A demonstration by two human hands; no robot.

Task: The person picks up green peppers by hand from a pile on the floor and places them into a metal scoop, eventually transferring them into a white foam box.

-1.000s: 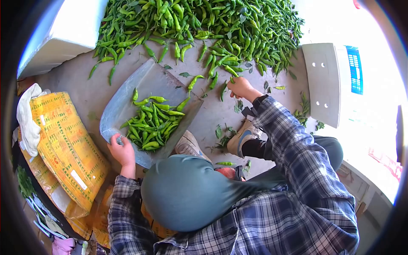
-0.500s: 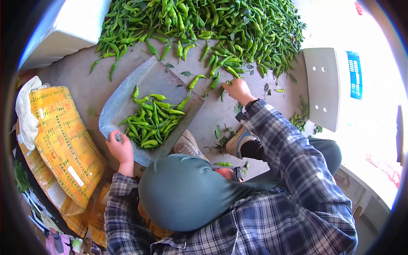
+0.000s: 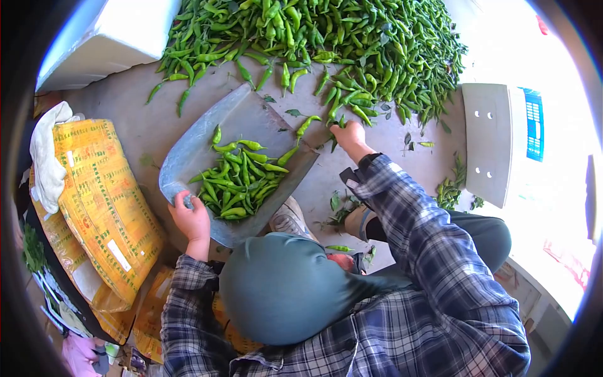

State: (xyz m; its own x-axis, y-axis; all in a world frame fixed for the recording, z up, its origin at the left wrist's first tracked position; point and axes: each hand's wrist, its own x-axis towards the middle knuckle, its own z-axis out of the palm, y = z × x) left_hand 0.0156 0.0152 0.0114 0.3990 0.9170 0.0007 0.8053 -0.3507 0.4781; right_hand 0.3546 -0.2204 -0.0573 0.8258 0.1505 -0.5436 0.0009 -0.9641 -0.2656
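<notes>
While the left hand [image 3: 191, 220] has its grip pressed tight on the near corner of the metal scoop [image 3: 245, 122], the right hand [image 3: 350, 135] reaches out to the edge of the big pile of green peppers [image 3: 326, 38] on the floor [image 3: 125, 119]. Its fingers touch a few loose peppers just past the scoop's far corner, but its grip is tucked under the hand, so I cannot tell if it pinches one. The scoop lies on the floor between the two hands, with a small heap of peppers [image 3: 242, 182] inside it. To the left lie yellow sacks [image 3: 100, 201] with a white cloth [image 3: 47, 157] on top, and a white scale [image 3: 496, 144] stands to the right.
</notes>
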